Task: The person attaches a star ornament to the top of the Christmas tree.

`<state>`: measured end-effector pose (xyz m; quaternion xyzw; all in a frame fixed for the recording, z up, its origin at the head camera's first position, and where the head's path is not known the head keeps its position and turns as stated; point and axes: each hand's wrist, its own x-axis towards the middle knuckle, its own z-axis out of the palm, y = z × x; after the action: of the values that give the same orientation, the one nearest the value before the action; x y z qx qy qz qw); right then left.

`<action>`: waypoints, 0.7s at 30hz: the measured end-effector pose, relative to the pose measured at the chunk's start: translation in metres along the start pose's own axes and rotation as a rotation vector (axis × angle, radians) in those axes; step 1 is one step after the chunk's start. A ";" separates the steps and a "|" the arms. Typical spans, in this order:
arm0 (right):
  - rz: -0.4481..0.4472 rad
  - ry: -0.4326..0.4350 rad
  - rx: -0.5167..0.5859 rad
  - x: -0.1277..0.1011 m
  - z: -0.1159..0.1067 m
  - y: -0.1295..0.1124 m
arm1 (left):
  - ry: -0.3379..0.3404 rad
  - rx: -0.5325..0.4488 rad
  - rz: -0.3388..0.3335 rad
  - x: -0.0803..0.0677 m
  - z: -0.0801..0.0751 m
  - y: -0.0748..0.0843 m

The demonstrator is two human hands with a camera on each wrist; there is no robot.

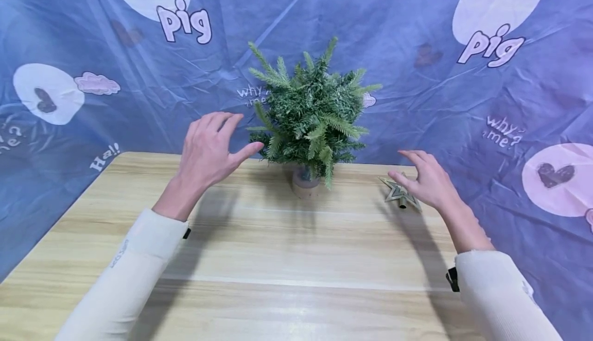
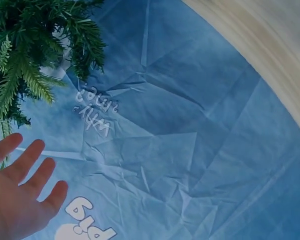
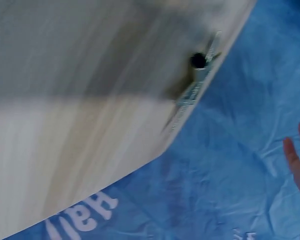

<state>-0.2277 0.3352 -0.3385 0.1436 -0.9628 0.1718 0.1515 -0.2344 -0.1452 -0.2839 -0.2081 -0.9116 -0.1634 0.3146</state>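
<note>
A small green artificial fir tree (image 1: pixel 312 112) stands in a short round base (image 1: pixel 306 182) at the far middle of a light wooden table (image 1: pixel 278 258). My left hand (image 1: pixel 210 148) hovers open just left of the tree, fingers spread, thumb near a lower branch without holding it. In the left wrist view the same open left hand (image 2: pixel 20 195) shows below the tree's branches (image 2: pixel 30 55). My right hand (image 1: pixel 428 179) is open above a silver star ornament (image 1: pixel 399 193) lying near the table's far right edge. The star (image 3: pixel 195 82) also appears in the right wrist view.
A wrinkled blue cloth backdrop (image 1: pixel 417 89) with white "pig" lettering and pale ovals surrounds the table at the back and sides. Both forearms wear cream sleeves (image 1: pixel 134 274). The table's right edge (image 1: pixel 451 258) runs close under my right arm.
</note>
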 end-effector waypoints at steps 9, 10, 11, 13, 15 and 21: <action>-0.021 -0.021 0.026 -0.001 0.008 0.019 | 0.064 -0.078 -0.012 0.012 0.000 0.008; -0.013 -0.027 0.027 -0.001 0.009 0.021 | 0.067 -0.080 -0.010 0.013 0.001 0.008; -0.007 -0.032 0.026 -0.001 0.009 0.023 | 0.070 -0.082 -0.008 0.015 0.001 0.009; 0.006 -0.041 0.028 -0.001 0.010 0.027 | 0.074 -0.087 -0.002 0.019 0.001 0.010; 0.016 -0.049 0.032 -0.001 0.011 0.030 | 0.068 -0.094 -0.005 0.022 0.002 0.011; 0.061 -0.084 0.042 0.001 0.013 0.039 | 0.045 -0.157 -0.019 0.032 0.003 0.016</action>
<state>-0.2444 0.3650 -0.3604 0.1244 -0.9683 0.1905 0.1027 -0.2509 -0.1211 -0.2628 -0.2198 -0.8906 -0.2419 0.3163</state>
